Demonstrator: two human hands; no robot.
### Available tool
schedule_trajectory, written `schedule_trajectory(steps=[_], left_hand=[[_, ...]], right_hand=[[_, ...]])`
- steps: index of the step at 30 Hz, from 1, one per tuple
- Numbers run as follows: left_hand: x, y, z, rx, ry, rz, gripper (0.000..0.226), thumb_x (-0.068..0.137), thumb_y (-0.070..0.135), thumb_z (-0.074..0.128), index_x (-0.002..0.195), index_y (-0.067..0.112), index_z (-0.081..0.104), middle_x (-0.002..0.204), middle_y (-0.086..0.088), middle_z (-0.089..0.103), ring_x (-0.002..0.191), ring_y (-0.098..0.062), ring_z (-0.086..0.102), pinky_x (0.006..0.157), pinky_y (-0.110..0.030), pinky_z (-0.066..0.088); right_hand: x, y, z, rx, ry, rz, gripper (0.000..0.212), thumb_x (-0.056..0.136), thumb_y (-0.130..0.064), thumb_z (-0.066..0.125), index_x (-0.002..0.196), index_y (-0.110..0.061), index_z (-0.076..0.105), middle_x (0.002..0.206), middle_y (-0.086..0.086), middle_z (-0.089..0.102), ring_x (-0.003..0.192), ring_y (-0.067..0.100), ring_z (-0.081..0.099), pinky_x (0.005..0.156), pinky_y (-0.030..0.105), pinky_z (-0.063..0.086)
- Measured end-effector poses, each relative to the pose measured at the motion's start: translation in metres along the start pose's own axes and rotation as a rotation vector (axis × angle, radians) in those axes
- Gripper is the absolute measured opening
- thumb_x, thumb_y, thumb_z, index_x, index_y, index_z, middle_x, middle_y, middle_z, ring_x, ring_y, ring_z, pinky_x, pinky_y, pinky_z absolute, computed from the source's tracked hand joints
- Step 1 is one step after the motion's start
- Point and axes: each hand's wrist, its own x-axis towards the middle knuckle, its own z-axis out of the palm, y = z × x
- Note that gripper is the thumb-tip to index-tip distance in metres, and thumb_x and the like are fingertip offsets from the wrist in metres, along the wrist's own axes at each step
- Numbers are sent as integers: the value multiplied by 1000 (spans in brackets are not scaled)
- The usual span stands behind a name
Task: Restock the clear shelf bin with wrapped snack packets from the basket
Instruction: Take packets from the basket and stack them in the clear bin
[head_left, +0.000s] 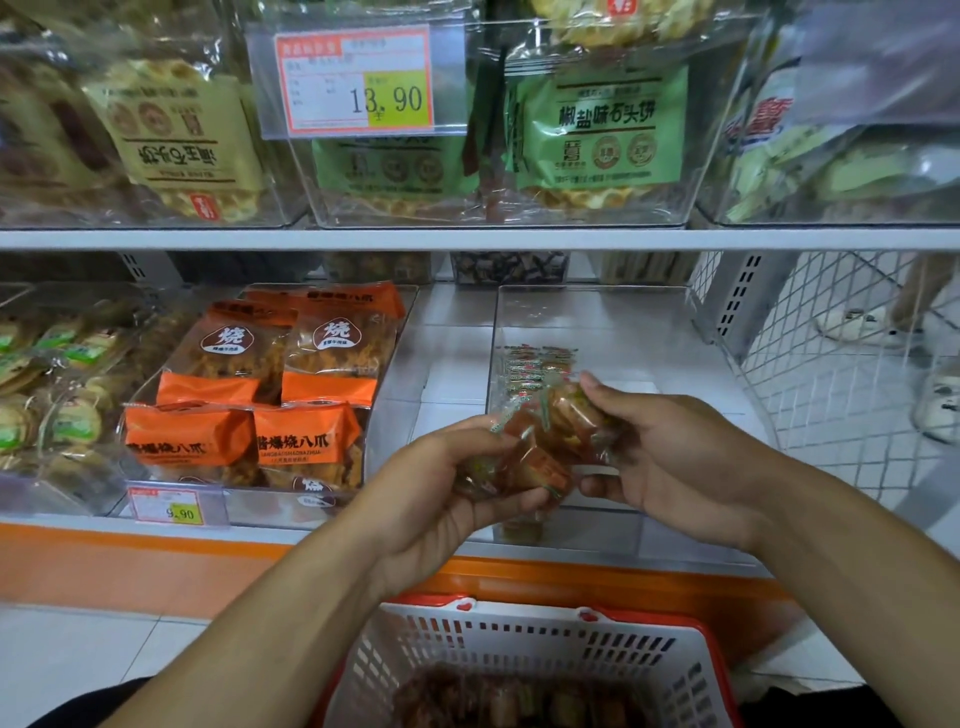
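Snacks (540, 447) sit bunched in both hands, held up in front of the clear bin (623, 322), above the basket (519, 644). The left hand (447, 483) grips one end and the right hand (670, 452) grips the other. The wrappers look slippery. A loose grip could let some fall on the floor, or miss the bin.
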Motion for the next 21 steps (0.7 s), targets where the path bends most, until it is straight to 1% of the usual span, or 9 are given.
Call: schedule_trajectory(steps=[3, 6, 9, 11, 14, 17, 18, 19, 21], left_hand=[[-1, -1, 0, -19, 2, 22, 37, 80, 11, 64, 112, -7, 72, 115, -27, 72, 101, -36, 74, 83, -40, 63], [-3, -4, 4, 20, 17, 85, 32, 85, 22, 67, 108, 2, 78, 116, -23, 73, 105, -35, 73, 88, -42, 62], [-3, -7, 4, 115, 100, 215, 37, 86, 27, 70, 115, 4, 73, 115, -18, 74, 105, -34, 73, 81, -40, 63], [-5, -7, 3, 186, 120, 279, 34, 80, 24, 80, 111, 10, 75, 110, -16, 76, 100, -32, 75, 76, -37, 62], [-6, -4, -2, 341, 105, 338, 25, 77, 21, 74, 102, 16, 77, 101, -13, 78, 92, -31, 76, 76, -40, 62], [-6, -1, -5, 518, 80, 410, 24, 76, 22, 74, 100, 23, 76, 98, -13, 78, 93, -43, 73, 84, -50, 60], [-7, 0, -6, 585, 65, 433, 25, 77, 22, 73, 101, 26, 75, 98, -12, 78, 95, -45, 71, 86, -49, 58], [-7, 1, -6, 651, 48, 450, 27, 78, 20, 73, 104, 29, 75, 97, -9, 78, 94, -43, 71, 85, -45, 59], [-7, 3, -7, 720, 7, 464, 34, 79, 15, 72, 108, 34, 73, 98, -2, 78, 92, -30, 75, 79, -33, 61]], right_hand=[[-1, 1, 1, -59, -44, -18, 34, 93, -36, 64, 107, -8, 79, 100, 10, 76, 78, 16, 72, 59, 26, 55], [-2, 0, 0, -19, -81, -43, 34, 95, -28, 62, 111, -2, 76, 110, 17, 75, 85, 17, 74, 62, 25, 56], [-3, -1, -2, -33, -109, -61, 35, 94, -27, 61, 119, -6, 73, 120, 17, 72, 94, 18, 72, 67, 25, 57], [-4, -3, -4, -101, -137, -73, 37, 92, -31, 63, 123, -12, 73, 123, 15, 71, 99, 20, 69, 71, 26, 56], [-6, -8, -8, -146, -161, -82, 35, 88, -30, 65, 120, -18, 74, 113, 9, 75, 87, 15, 70, 66, 27, 56], [-7, -17, -14, -48, -90, -145, 34, 87, -23, 64, 117, -12, 76, 115, 13, 73, 85, 16, 72, 63, 26, 56], [-7, -19, -14, -11, -80, -159, 34, 87, -21, 63, 118, -10, 75, 118, 14, 73, 89, 16, 73, 65, 25, 57], [-6, -19, -14, 13, -84, -160, 36, 88, -19, 62, 120, -8, 73, 120, 14, 72, 95, 17, 73, 69, 24, 58], [-6, -16, -12, 12, -120, -142, 42, 88, -19, 61, 129, -7, 67, 126, 13, 71, 111, 19, 70, 82, 25, 59]])
